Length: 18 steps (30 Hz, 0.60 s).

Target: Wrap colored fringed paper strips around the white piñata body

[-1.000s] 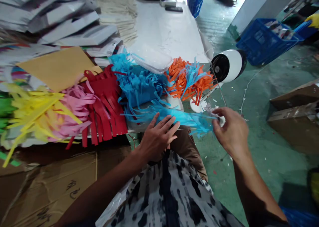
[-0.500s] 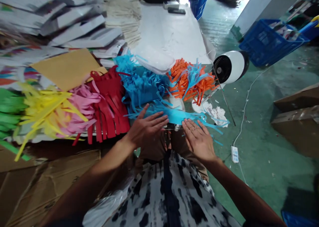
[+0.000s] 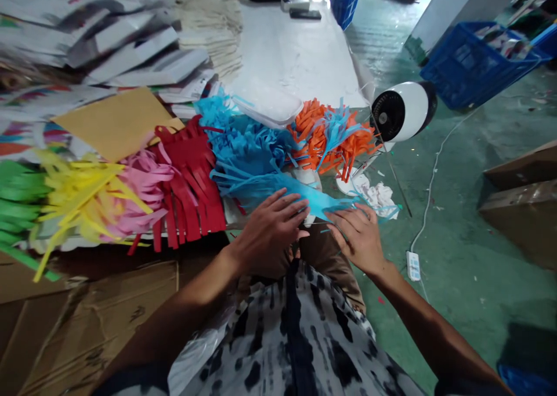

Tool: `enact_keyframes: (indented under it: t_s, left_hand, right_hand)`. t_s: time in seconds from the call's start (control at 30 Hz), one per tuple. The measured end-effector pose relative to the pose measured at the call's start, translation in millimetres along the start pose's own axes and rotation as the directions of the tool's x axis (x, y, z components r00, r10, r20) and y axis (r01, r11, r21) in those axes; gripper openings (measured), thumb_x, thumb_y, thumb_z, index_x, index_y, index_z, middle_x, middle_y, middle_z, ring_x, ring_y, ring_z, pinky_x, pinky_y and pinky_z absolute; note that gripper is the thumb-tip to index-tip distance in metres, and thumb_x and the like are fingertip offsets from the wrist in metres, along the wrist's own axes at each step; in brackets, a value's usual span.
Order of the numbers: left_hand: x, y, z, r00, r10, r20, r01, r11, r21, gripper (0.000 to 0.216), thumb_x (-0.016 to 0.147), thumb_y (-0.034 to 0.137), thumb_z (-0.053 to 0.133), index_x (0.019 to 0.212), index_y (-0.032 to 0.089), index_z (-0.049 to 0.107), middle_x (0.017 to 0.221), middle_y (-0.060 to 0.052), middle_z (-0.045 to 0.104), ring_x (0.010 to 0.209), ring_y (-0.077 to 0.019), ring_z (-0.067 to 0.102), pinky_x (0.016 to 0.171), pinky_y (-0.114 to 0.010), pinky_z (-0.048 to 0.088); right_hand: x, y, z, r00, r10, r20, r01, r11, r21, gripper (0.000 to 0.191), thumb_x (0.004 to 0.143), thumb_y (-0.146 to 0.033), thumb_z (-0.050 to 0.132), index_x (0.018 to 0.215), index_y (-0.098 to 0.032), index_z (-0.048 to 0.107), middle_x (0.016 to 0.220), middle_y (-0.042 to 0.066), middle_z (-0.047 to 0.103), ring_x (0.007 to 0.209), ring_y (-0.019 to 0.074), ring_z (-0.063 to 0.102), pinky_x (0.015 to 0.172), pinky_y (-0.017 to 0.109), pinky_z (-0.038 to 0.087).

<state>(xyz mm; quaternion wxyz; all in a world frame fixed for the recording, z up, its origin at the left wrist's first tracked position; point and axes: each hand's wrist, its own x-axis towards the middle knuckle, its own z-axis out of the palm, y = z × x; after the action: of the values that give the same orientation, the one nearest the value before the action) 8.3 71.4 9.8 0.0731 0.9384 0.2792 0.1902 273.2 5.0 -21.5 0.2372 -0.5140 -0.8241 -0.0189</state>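
Your left hand [image 3: 272,225] and right hand [image 3: 359,236] lie open and flat, gripping nothing, pressing a blue fringe [image 3: 304,196] down at the worktop [image 3: 296,54] edge, seemingly to flatten it.

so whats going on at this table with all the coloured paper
A person presses both hands flat on a blue fringed paper strip at the table's near edge: left hand on its left part, right hand on its right end. Behind it lie piles of fringed paper in blue, orange, red, pink and yellow. A small white fan stands at the corner.
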Motion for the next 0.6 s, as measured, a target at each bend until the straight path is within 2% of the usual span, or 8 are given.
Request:
enact_keyframes:
  t_s: [0.13,0.37,0.5,0.6]
  left_hand:
    - [6,-9,20,0.998,-0.066,0.004,0.066,0.998,-0.026,0.039,0.103,0.036,0.063,0.138,0.021,0.067,0.145,-0.010,0.068,0.139,-0.0280,0.060,0.124,-0.053,0.040]
    - [15,-12,18,0.996,-0.082,-0.044,0.081,0.996,-0.026,0.036,0.104,0.035,0.060,0.136,0.022,0.068,0.139,-0.010,0.071,0.132,-0.0285,0.062,0.121,-0.053,0.041]
    - [14,-3,18,0.998,-0.058,-0.035,0.060,0.997,0.048,0.028,0.104,0.025,0.056,0.126,0.026,0.073,0.127,-0.006,0.077,0.124,-0.0265,0.065,0.120,-0.050,0.041]
    - [3,9,20,1.000,-0.025,0.007,0.024,0.996,0.085,0.028,0.102,0.019,0.058,0.124,0.025,0.075,0.124,-0.007,0.077,0.122,-0.0275,0.066,0.117,-0.047,0.044]
  right_hand:
    - [5,0,-3,0.999,0.027,0.031,-0.027,1.000,0.015,0.022,0.105,-0.027,0.057,0.119,-0.025,0.073,0.116,0.005,0.079,0.108,0.0213,0.069,0.116,0.047,0.034]
    - [9,5,-7,0.997,0.073,-0.009,-0.071,0.989,0.133,0.020,0.106,-0.026,0.052,0.099,-0.023,0.070,0.103,0.005,0.079,0.100,0.0213,0.069,0.110,0.046,0.039]
    - [6,8,-16,0.996,0.088,0.020,-0.091,0.978,0.190,0.019,0.107,-0.026,0.048,0.104,-0.024,0.067,0.107,0.006,0.077,0.104,0.0215,0.068,0.112,0.047,0.039]
    - [2,5,-20,0.996,0.039,0.081,-0.049,0.990,0.134,0.020,0.105,-0.032,0.054,0.119,-0.023,0.067,0.120,0.007,0.076,0.113,0.0245,0.066,0.117,0.052,0.032]
